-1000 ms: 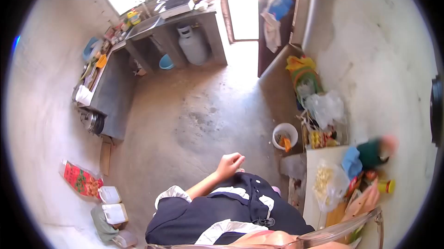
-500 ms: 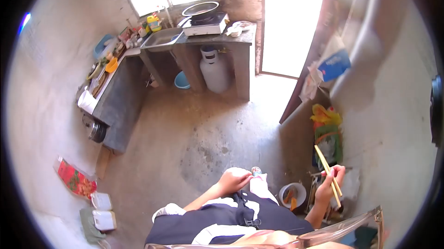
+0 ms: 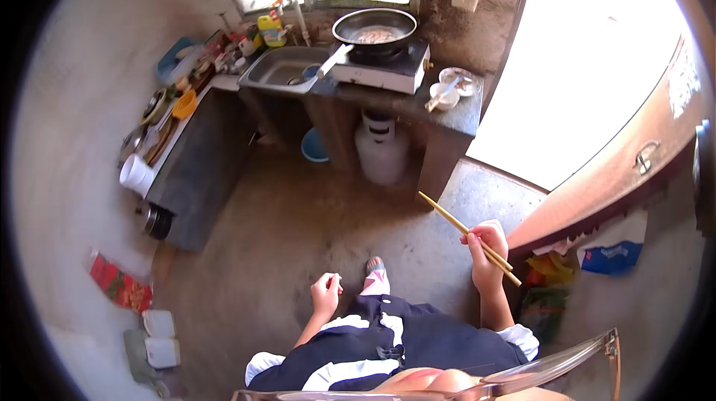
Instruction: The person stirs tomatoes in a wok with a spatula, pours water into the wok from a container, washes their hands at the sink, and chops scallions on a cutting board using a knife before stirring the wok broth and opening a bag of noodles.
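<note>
My right hand (image 3: 488, 244) is closed round a pair of light wooden chopsticks (image 3: 450, 218). Their long ends point up and left over the floor. Low in front of my body hangs my left hand (image 3: 326, 294), its fingers curled in, with nothing seen in them. Farther ahead, a dark frying pan (image 3: 375, 37) with a pale handle and some food inside sits on a gas stove (image 3: 382, 73). To the right of the stove are a small white bowl (image 3: 444, 97), with a utensil across it, and a plate (image 3: 464, 80).
Left of the stove is a metal sink (image 3: 280, 67), with a yellow bottle (image 3: 271, 30) behind it. A gas cylinder (image 3: 382, 153) and a blue basin (image 3: 314, 145) stand beneath the counter. The door (image 3: 619, 177) is open on the right. Several containers line the left counter.
I have come nearer the stove and door. My right hand has moved up and left with the chopsticks, which now tilt more sideways. My left hand has shifted left.
</note>
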Motion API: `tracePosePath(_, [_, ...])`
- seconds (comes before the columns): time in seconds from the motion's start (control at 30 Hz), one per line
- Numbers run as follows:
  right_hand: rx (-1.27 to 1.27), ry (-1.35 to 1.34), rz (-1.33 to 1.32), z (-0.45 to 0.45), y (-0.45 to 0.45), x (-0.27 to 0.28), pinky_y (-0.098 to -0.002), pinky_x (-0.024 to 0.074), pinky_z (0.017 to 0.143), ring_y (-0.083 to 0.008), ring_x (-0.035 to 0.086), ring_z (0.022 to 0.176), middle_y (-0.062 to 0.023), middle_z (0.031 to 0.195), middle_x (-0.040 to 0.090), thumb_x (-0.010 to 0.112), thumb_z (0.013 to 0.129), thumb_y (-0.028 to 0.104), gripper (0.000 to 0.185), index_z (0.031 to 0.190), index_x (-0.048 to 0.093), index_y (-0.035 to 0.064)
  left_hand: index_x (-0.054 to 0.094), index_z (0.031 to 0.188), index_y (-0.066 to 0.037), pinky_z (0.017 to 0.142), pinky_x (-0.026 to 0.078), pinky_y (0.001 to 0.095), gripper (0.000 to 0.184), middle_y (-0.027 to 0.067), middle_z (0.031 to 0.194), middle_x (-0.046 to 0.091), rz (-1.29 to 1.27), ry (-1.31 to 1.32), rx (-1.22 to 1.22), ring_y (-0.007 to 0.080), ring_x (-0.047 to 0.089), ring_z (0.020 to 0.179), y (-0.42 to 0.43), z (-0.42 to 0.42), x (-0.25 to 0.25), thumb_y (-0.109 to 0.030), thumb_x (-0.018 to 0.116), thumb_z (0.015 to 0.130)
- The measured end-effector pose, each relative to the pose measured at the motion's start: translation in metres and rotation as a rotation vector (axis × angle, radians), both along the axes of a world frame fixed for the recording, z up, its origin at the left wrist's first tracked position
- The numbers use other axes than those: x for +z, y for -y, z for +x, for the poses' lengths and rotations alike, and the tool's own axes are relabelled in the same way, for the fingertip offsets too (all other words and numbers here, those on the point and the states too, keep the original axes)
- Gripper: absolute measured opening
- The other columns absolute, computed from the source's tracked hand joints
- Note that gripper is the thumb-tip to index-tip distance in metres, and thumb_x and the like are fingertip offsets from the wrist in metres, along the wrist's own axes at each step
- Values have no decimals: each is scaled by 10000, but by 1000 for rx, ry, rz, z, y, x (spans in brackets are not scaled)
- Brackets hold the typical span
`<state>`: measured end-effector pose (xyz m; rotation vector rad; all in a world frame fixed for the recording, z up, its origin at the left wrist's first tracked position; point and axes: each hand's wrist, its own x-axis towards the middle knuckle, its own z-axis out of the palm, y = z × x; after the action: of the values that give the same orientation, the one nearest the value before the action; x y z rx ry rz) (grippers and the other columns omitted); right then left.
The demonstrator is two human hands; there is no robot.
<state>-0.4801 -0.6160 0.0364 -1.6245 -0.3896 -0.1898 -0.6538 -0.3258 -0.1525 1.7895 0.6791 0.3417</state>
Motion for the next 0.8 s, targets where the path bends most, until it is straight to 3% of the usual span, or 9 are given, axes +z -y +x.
tracePosePath(0.13, [-79, -163, 190, 72, -50, -9, -267, 509, 734, -153, 603, 772, -82, 893, 502, 544, 867, -63, 43, 885, 558, -26, 622, 778, 3, 488, 447, 259, 204, 58, 568, 603, 128, 47, -199, 110, 584, 506, -61, 125, 27, -139, 576, 916])
tracePosePath(0.27, [-233, -54, 96, 134, -69, 2, -286, 509, 745, -170, 600, 787, -87, 883, 499, 487, 892, -20, 61, 887, 548, -29, 628, 802, -7, 519, 458, 275, 175, 76, 604, 607, 165, 76, -346, 153, 604, 543, -100, 235, 53, -142, 584, 903])
tracePosePath(0.37, [-368, -61, 197, 183, -71, 4, -298, 503, 761, -177, 599, 809, -91, 883, 528, 460, 917, 30, 115, 917, 556, -34, 632, 830, -13, 558, 468, 283, 146, 94, 680, 620, 140, 96, -495, 171, 607, 594, -105, 314, 62, -136, 588, 894])
tracePosePath(0.47, [-528, 14, 95, 251, -64, -21, -289, 500, 763, -167, 599, 820, -87, 854, 545, 475, 913, 7, 94, 924, 560, -32, 624, 868, -17, 591, 474, 296, 132, 104, 770, 617, 210, 154, -592, 185, 607, 636, -86, 397, 69, -147, 605, 881])
tracePosePath(0.5, [-571, 93, -54, 276, -56, -35, -293, 499, 771, -165, 596, 811, -99, 860, 546, 510, 898, -10, 64, 929, 565, -20, 616, 878, -19, 602, 475, 302, 140, 107, 803, 615, 227, 170, -601, 193, 606, 645, -73, 423, 76, -159, 611, 879])
tracePosePath(0.63, [-670, 348, -554, 381, -36, -87, -350, 485, 697, -274, 583, 774, -156, 895, 543, 591, 851, -10, 64, 915, 593, -7, 560, 925, 6, 648, 486, 312, 253, 138, 861, 613, 339, 59, -608, 195, 607, 689, -24, 535, 66, -232, 633, 883])
tracePosePath(0.67, [-640, 391, -586, 410, -33, -98, -374, 475, 673, -315, 570, 779, -173, 908, 540, 595, 845, -7, 63, 908, 599, -12, 552, 953, 8, 666, 488, 331, 293, 141, 864, 613, 254, 23, -621, 220, 609, 708, -10, 564, 59, -269, 624, 890])
tracePosePath(0.7, [-601, 356, -629, 432, -31, -106, -365, 484, 670, -296, 579, 781, -157, 914, 547, 604, 844, 2, 71, 915, 603, 8, 544, 981, 10, 684, 490, 349, 334, 145, 867, 614, 172, -10, -628, 245, 610, 727, 2, 591, 49, -305, 616, 896])
tracePosePath(0.8, [-500, 217, -741, 490, -25, -140, -357, 506, 673, -285, 601, 788, -129, 933, 560, 631, 826, 23, 121, 943, 603, 38, 529, 1021, 32, 736, 486, 409, 543, 177, 917, 642, 271, -222, -607, 322, 637, 845, 29, 652, 28, -477, 620, 851])
